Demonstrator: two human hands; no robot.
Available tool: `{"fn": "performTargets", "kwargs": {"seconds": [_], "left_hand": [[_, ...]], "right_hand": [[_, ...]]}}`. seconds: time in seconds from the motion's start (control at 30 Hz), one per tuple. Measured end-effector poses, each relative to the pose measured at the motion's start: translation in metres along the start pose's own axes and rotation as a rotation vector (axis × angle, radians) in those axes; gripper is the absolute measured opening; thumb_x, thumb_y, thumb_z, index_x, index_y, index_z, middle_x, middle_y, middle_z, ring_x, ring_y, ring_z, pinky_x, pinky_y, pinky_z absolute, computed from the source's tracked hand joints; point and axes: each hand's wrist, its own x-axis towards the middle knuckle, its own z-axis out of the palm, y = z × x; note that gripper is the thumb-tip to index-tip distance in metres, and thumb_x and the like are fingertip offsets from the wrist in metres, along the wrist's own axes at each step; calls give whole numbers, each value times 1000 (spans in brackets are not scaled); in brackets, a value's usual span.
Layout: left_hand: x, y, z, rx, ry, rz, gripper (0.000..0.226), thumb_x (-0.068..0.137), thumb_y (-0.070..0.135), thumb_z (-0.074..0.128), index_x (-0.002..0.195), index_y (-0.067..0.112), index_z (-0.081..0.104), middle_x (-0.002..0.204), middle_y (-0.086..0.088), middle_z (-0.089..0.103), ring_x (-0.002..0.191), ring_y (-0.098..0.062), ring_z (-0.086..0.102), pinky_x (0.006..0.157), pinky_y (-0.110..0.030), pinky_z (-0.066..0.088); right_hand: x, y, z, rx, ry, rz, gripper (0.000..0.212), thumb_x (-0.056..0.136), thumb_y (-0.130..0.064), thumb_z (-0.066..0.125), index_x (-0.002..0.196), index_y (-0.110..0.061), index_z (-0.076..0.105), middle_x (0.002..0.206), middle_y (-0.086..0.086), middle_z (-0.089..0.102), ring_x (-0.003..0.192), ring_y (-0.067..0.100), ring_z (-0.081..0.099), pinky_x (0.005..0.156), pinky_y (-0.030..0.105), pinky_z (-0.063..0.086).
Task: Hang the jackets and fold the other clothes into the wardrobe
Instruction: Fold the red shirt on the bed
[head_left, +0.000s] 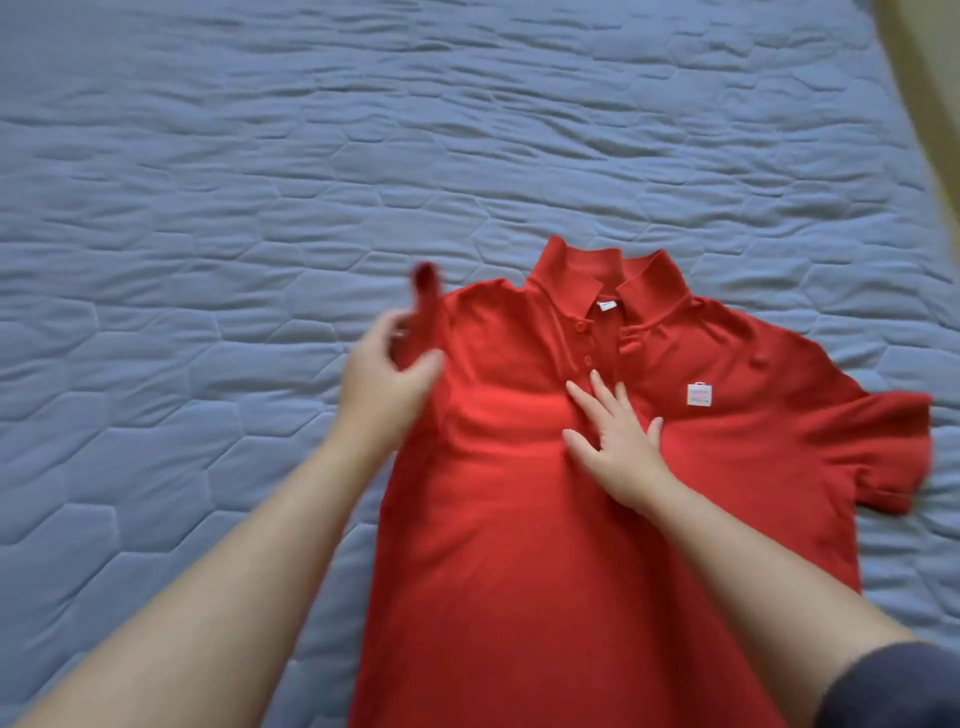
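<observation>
A red polo shirt (524, 519) lies front up on the bed, collar pointing away from me, with a small white patch on its chest. My left hand (387, 379) grips the shirt's left sleeve and lifts it off the bed; the sleeve end sticks up, blurred. My right hand (615, 436) rests flat on the chest just below the button placket, fingers spread. The right sleeve lies spread out on the cover.
The shirt lies on a blue quilted bed cover (208, 208) that fills most of the view. A tan strip (930, 104), perhaps floor or wall, runs along the bed's right edge.
</observation>
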Motion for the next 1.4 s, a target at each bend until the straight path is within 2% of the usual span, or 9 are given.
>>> {"fn": "performTargets", "kwargs": {"seconds": [0.1, 0.23, 0.47, 0.57, 0.7, 0.9, 1.03, 1.27, 1.4], "left_hand": [[-40, 30, 52, 240, -399, 160, 41, 81, 49, 60, 117, 27, 59, 86, 12, 60, 82, -5, 57, 79, -22, 44], [-74, 3, 101, 786, -369, 305, 65, 84, 55, 28, 141, 26, 42, 146, -1, 42, 137, -21, 34, 111, -40, 29], [-98, -71, 148, 1155, -367, 309, 68, 85, 49, 29, 146, 18, 37, 153, -18, 30, 140, -35, 29, 111, -57, 19], [-100, -80, 154, 1144, -260, 354, 69, 84, 46, 30, 147, 17, 34, 153, -17, 28, 142, -34, 26, 112, -56, 14], [-100, -81, 156, 1147, -256, 348, 70, 83, 45, 30, 147, 18, 33, 154, -17, 27, 142, -34, 24, 113, -56, 14], [-100, -73, 154, 1170, -300, 321, 70, 82, 45, 30, 146, 16, 36, 153, -18, 29, 141, -35, 27, 111, -58, 16], [-101, -61, 149, 1122, -356, 301, 72, 81, 50, 31, 145, 17, 39, 152, -17, 33, 139, -34, 31, 110, -57, 22], [-64, -42, 90, 868, -99, 316, 56, 83, 41, 32, 127, 12, 53, 137, -8, 49, 126, -27, 46, 97, -49, 36], [-50, -81, 59, 840, -100, 169, 74, 84, 56, 23, 141, 12, 41, 150, -8, 36, 141, -23, 30, 115, -51, 17]], "right_hand": [[-30, 19, -37, 241, 290, -43, 55, 86, -31, 54, 139, -21, 46, 153, 3, 33, 142, 21, 28, 114, 44, 25], [-70, 95, -86, 110, 730, 374, 61, 77, -29, 49, 135, -9, 47, 146, 16, 40, 134, 32, 36, 106, 48, 32], [-73, 215, -114, 588, 694, 845, 56, 85, -27, 64, 132, -3, 47, 132, 20, 54, 117, 31, 56, 105, 41, 39], [-64, 225, -116, 987, 612, 750, 13, 88, -27, 65, 89, -14, 63, 88, 8, 73, 65, 12, 67, 73, 33, 56], [-68, 222, -125, 1205, 383, 745, 2, 89, -12, 62, 87, -11, 62, 55, 1, 68, 43, 11, 62, 40, 23, 51], [-79, 172, -150, 1072, 612, 398, 20, 83, -4, 59, 93, -22, 61, 91, 6, 66, 76, 17, 63, 72, 36, 55], [-83, 86, -147, 752, 110, -19, 24, 83, -26, 63, 106, -32, 61, 85, 3, 57, 68, 10, 52, 56, 20, 44], [-43, 34, -81, 67, 142, -182, 45, 78, -32, 46, 116, -19, 65, 120, 1, 57, 112, 17, 54, 98, 38, 43], [-4, -11, -48, 116, 231, -191, 45, 82, -29, 51, 125, -17, 59, 128, 1, 57, 120, 22, 52, 100, 48, 42]]}}
